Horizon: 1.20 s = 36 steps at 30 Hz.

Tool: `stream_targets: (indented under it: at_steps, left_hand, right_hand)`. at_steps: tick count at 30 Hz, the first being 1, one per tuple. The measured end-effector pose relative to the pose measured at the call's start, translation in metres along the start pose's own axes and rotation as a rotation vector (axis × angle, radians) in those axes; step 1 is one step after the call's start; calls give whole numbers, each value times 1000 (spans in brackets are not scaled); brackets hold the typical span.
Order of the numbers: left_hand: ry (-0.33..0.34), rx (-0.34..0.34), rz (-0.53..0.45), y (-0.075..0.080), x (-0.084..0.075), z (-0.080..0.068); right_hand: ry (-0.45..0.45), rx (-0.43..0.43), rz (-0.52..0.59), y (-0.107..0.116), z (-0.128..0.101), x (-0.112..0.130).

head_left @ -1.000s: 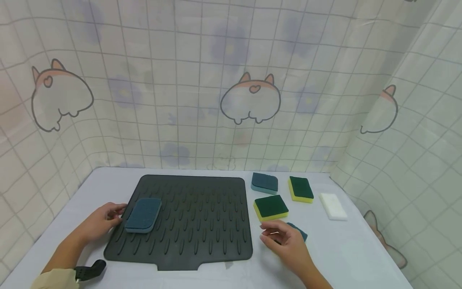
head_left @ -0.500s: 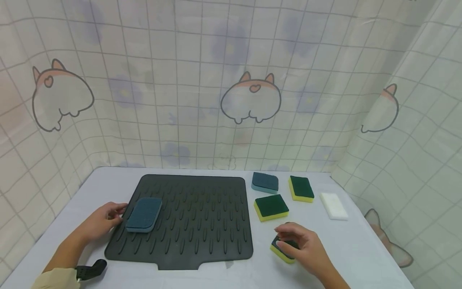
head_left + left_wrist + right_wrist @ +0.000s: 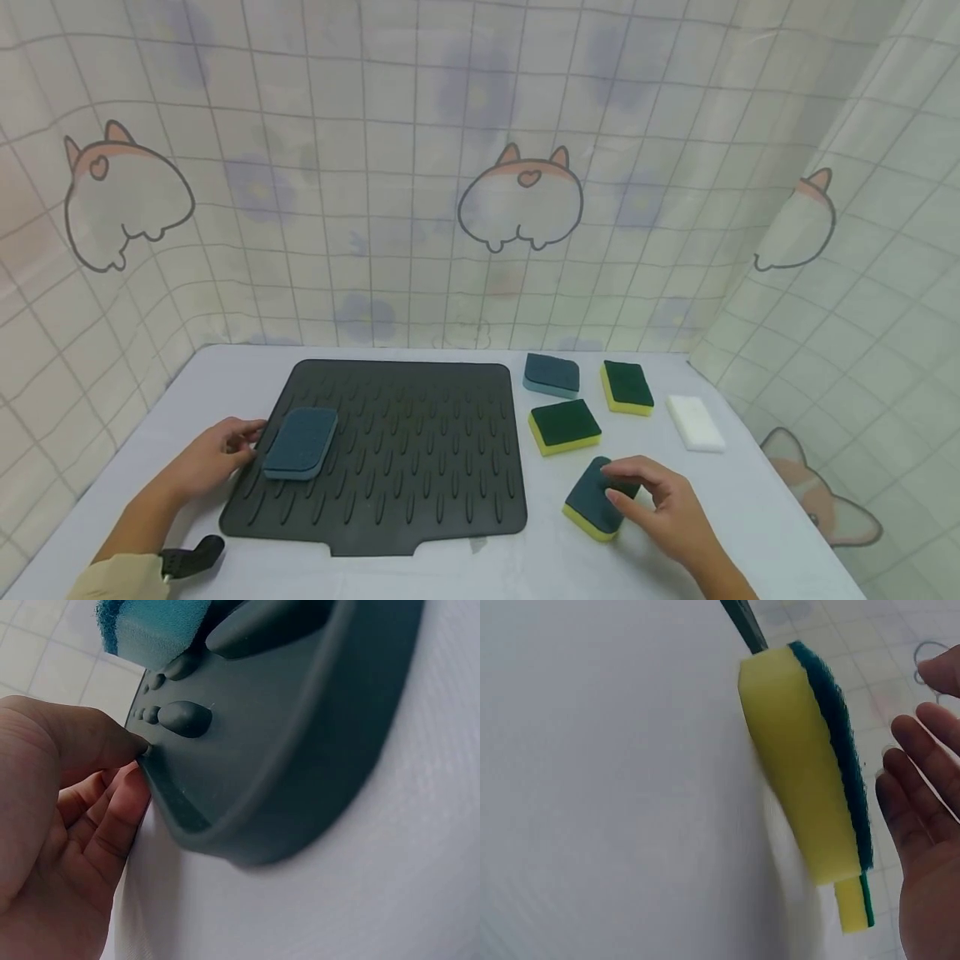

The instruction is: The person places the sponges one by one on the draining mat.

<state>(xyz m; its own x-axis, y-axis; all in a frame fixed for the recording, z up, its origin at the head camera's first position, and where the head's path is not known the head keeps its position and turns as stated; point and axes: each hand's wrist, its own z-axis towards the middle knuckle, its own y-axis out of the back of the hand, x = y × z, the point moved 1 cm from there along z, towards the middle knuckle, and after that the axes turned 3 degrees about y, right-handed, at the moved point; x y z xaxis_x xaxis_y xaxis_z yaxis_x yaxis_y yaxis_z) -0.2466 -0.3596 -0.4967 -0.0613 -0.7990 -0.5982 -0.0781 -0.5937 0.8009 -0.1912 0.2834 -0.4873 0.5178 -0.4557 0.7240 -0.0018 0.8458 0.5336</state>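
My left hand (image 3: 217, 460) pinches the left rim of a dark grey ridged drying mat (image 3: 420, 467), as the left wrist view (image 3: 75, 795) shows up close. On the mat's left part lies a blue sponge (image 3: 302, 442), its lighter foam side down. Over to the right, my right hand (image 3: 660, 504) hovers by a scrub sponge (image 3: 596, 496) with a dark teal top and yellow foam below. Thumb and fingers are parted above its right end, holding nothing. In the right wrist view the sponge (image 3: 802, 765) stands clear of the fingertips.
Behind that sponge lie two green-and-yellow sponges (image 3: 564, 423) (image 3: 627, 385), a blue sponge (image 3: 551, 373) and a white sponge block (image 3: 695, 422). All rest on the white-covered table (image 3: 525, 575). A patterned curtain (image 3: 412, 208) stands along the back and sides.
My right hand has moved rightward across the teal-and-yellow sponge, so more of the sponge shows. My left hand, the mat and the blue sponge on it stay in place.
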Motion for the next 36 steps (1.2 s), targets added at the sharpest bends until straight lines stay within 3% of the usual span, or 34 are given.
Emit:
stream_targets:
  at_steps: [10, 22, 28, 36]
  left_hand:
    - [1, 1, -2, 1, -3, 1]
    - [-11, -13, -3, -2, 0, 1]
    - [-8, -16, -10, -2, 1, 0]
    - [-1, -12, -12, -2, 2, 0]
  right_hand:
    - [-68, 87, -86, 14, 3, -19]
    - [-93, 292, 84, 21, 8, -34]
    - [-176, 377, 179, 24, 10, -39]
    - [-184, 449, 198, 25, 16, -41]
